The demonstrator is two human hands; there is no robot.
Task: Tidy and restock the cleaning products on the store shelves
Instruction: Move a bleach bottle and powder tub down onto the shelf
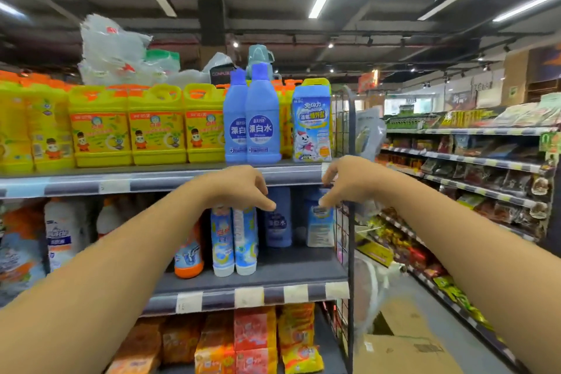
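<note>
Hovering empty, fingers loosely curled, the left grip (240,188) and right grip (346,180) flank an upright blue bottle (278,226), probably bleach, standing back on the middle shelf (291,267) beyond them, slightly nearer the left grip.

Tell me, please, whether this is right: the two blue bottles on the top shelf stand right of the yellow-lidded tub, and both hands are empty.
Not quite: the head view shows the two blue bottles on the top shelf standing left of the yellow-lidded tub, not right. The left hand and right hand are indeed empty.
</note>
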